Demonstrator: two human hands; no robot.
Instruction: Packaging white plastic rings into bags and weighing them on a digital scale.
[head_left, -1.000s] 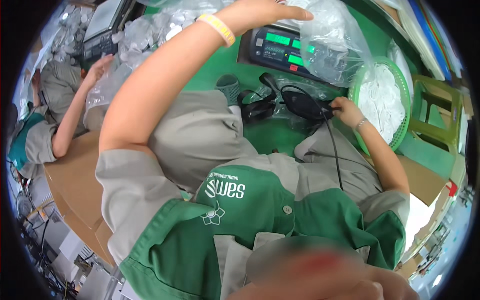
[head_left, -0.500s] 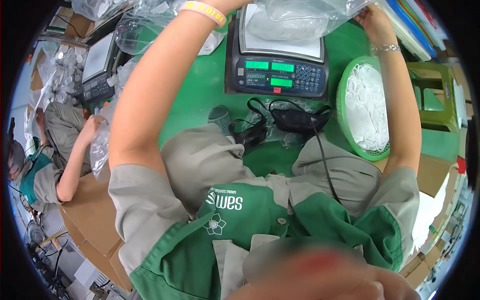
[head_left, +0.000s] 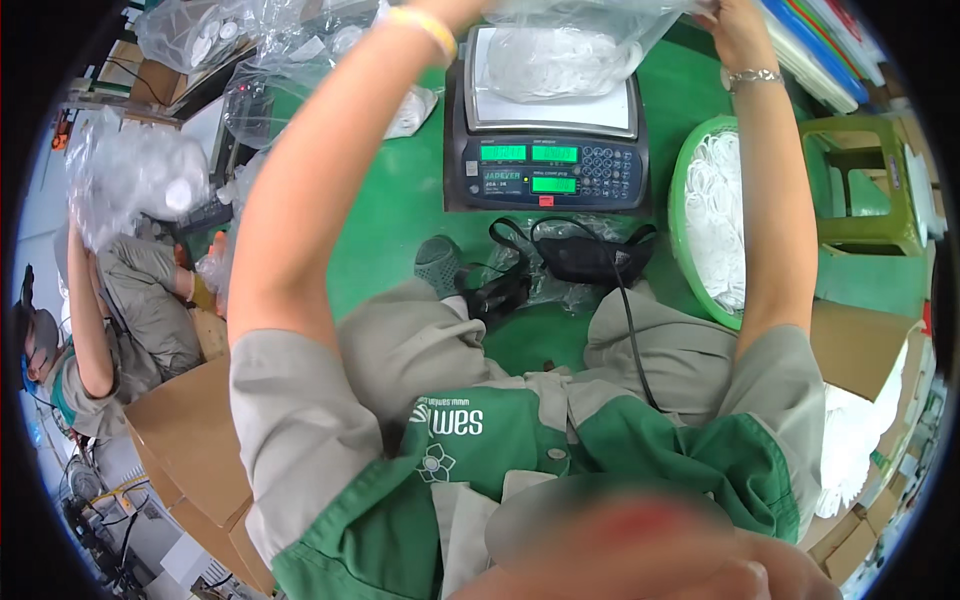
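A clear plastic bag (head_left: 562, 66) with white looped pieces in it rests on the plate of a dark counting scale (head_left: 548, 172) with lit green displays. Its upper part spreads between my two hands at the top edge. My right hand (head_left: 737, 25), with a metal bracelet at the wrist, pinches the bag's right end. My left hand (head_left: 462, 10) is beside the bag's left end, a pale band on that wrist; its fingers are cut off by the picture's edge. Under my right forearm stands a green basket (head_left: 684, 215) full of similar white loops (head_left: 718, 225).
A black strapped pouch (head_left: 590, 250) lies on clear plastic between my knees. A green stool (head_left: 850, 190) stands at the right, cardboard boxes (head_left: 190, 430) at the left. Further left, a co-worker's arm (head_left: 92, 340) holds up a bag of white discs (head_left: 150, 180).
My right hand has shifted a little left with the bag's end. The scale and bag appear slightly lower in the picture. The co-worker's bag of discs has come up into view.
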